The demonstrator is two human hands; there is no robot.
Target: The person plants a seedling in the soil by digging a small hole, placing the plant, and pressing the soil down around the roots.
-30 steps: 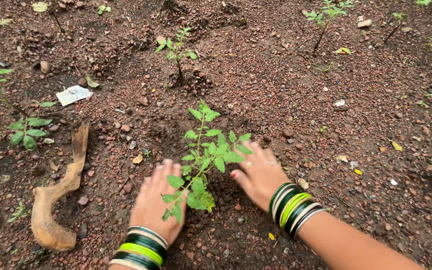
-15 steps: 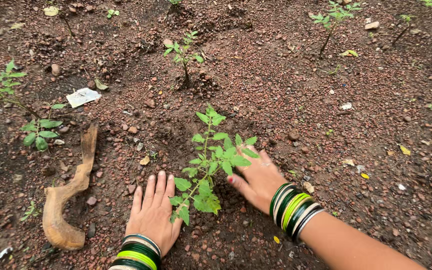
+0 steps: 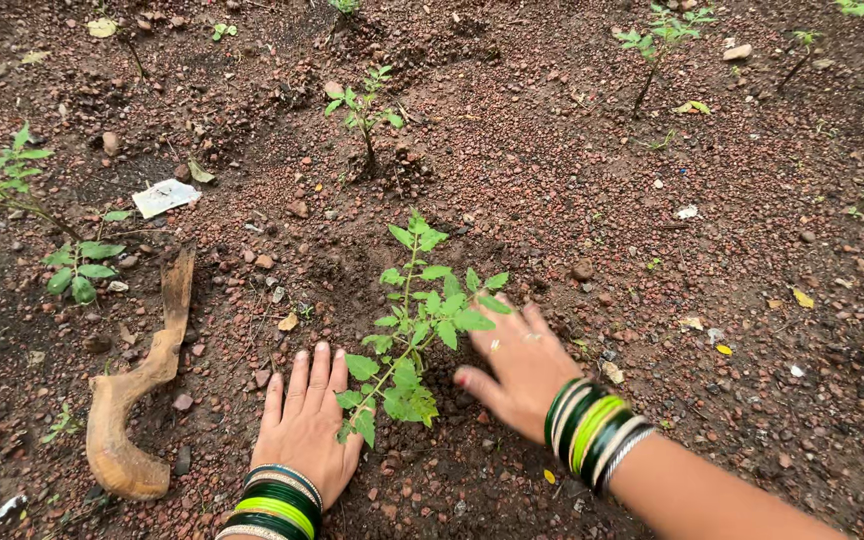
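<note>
A small green seedling (image 3: 417, 320) with toothed leaves stands in loose reddish-brown soil (image 3: 552, 180). My left hand (image 3: 304, 420) lies flat on the soil just left of its stem, fingers together and pointing away from me. My right hand (image 3: 517, 365) rests palm down on the soil to the right of the stem, fingers spread, with rings on two fingers. Both wrists carry stacks of green, yellow and white bangles. The plant's leaves hide part of the ground between my hands.
A curved wooden tool handle (image 3: 137, 400) lies on the soil at the left. Other seedlings grow at the far centre (image 3: 364, 110), the far right (image 3: 657, 40) and the left edge (image 3: 12, 175). A scrap of white paper (image 3: 166, 196) lies at the back left.
My left hand slid back toward me and flattened on the soil. My right hand shifted slightly nearer and its fingers spread. The view tilted a little downward.
</note>
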